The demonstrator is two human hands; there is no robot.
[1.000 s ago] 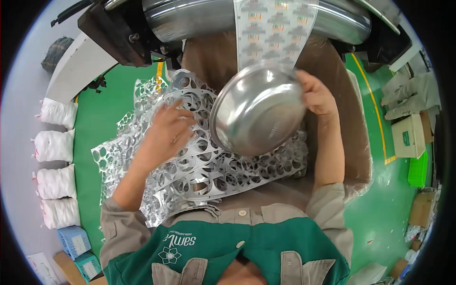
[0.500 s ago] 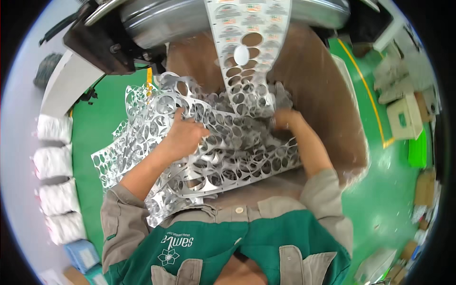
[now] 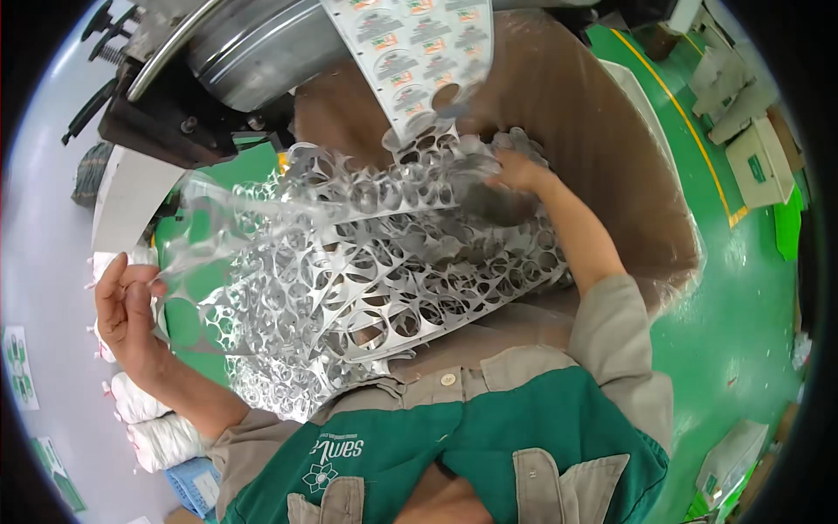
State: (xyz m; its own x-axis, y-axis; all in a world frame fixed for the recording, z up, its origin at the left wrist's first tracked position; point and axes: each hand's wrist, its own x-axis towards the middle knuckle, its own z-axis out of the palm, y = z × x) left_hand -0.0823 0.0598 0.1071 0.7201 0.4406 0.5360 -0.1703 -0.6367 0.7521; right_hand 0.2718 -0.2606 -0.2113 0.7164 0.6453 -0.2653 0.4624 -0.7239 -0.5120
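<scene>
Out at the far left, my left hand [image 3: 131, 319] pinches the edge of a punched foil strip [image 3: 199, 262], pulled sideways and blurred by motion. Its rows of round holes join a large tangled heap of silvery punched foil [image 3: 349, 262] at the middle. My right hand [image 3: 517, 173] reaches to the heap's far right part, beside a smeared grey bunch of round foil discs [image 3: 493, 201]. Its fingertips are blurred and partly hidden, so its grip does not show. From above hangs a printed foil web [image 3: 423, 52], with cut-out holes at its lower end.
The heap spills from a large bin lined with brown plastic film [image 3: 602, 157]. Above stands a machine with a metal roller [image 3: 262, 61] and a dark bracket [image 3: 166, 122]. White bundles [image 3: 166, 441] line the left side; a cream crate [image 3: 758, 166] stands at the right.
My left hand has swung from the heap far out to the left, drawing foil with it. The right hand has shifted slightly up and left. The view has turned somewhat.
</scene>
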